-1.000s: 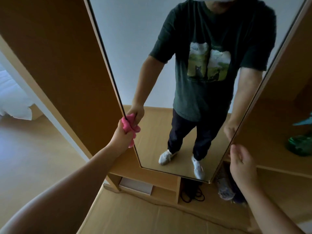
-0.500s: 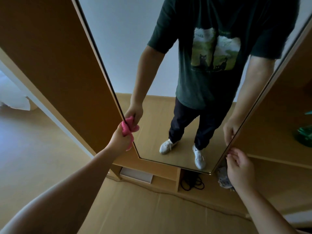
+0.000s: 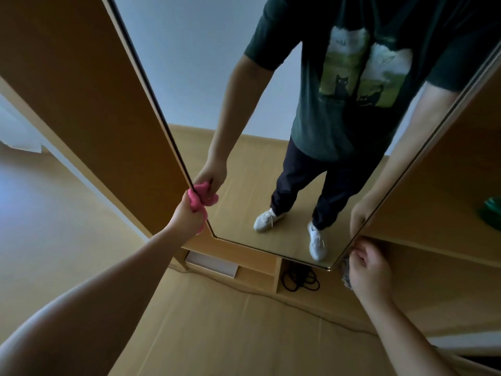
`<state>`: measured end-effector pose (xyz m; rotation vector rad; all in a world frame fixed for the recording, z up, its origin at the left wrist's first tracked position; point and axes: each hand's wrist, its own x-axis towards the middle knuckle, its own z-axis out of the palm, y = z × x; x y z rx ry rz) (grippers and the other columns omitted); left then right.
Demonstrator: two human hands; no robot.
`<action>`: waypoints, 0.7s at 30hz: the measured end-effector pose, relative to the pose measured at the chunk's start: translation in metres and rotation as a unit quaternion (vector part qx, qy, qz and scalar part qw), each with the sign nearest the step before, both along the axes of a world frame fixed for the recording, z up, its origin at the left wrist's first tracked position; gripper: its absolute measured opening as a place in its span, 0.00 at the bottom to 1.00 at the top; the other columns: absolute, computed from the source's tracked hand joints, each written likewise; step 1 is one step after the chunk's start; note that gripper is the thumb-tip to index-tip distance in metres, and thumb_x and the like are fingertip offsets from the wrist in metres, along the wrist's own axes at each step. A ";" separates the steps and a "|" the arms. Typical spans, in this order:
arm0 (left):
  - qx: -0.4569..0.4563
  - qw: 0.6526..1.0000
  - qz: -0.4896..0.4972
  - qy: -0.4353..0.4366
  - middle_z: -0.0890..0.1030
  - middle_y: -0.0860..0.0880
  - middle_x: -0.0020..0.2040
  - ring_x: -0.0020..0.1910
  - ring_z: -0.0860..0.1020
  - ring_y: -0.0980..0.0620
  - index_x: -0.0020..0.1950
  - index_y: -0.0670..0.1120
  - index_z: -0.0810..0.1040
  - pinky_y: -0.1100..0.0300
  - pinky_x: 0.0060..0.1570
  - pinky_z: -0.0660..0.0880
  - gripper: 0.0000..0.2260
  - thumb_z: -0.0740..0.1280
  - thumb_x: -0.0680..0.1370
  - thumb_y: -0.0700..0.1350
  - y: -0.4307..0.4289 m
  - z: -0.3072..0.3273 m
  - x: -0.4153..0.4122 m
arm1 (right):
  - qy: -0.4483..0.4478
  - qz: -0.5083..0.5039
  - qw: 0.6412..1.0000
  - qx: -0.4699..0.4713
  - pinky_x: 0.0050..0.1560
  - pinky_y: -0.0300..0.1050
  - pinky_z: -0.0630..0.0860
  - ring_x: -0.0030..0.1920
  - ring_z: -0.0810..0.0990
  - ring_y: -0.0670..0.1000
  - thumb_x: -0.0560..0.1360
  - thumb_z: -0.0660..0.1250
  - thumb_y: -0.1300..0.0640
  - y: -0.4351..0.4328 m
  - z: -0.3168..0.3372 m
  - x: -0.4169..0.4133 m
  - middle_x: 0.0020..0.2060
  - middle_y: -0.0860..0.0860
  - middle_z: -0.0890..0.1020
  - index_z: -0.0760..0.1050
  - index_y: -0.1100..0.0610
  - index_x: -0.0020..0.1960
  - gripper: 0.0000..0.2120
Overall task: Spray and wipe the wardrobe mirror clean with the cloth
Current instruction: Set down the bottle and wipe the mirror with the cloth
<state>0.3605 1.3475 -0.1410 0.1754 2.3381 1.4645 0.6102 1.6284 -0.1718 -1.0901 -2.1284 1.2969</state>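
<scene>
On the wardrobe (image 3: 81, 90), the pink cloth (image 3: 195, 200) was gripped by the left hand (image 3: 187, 214) at the 8 o'clock edge of the mirror (image 3: 189, 77), while the right hand (image 3: 370, 272) was curled by its 4 o'clock corner, hold unclear.

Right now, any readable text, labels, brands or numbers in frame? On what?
None can be read.
T-shirt print, reflected in the mirror: small marks above the cats, blurred and reversed, unreadable.
White shoes, reflected: any logo is too small to tell.
Green object on the right shelf: no legible label.
</scene>
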 end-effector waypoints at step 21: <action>-0.012 1.000 0.015 -0.006 0.82 0.42 0.54 0.28 0.70 0.52 0.64 0.61 0.66 0.57 0.25 0.70 0.20 0.53 0.81 0.38 0.004 -0.080 0.011 | -0.055 0.028 0.997 -0.042 0.57 0.46 0.72 0.58 0.78 0.58 0.77 0.60 0.69 0.004 -0.059 0.005 0.55 0.60 0.80 0.76 0.65 0.60 0.14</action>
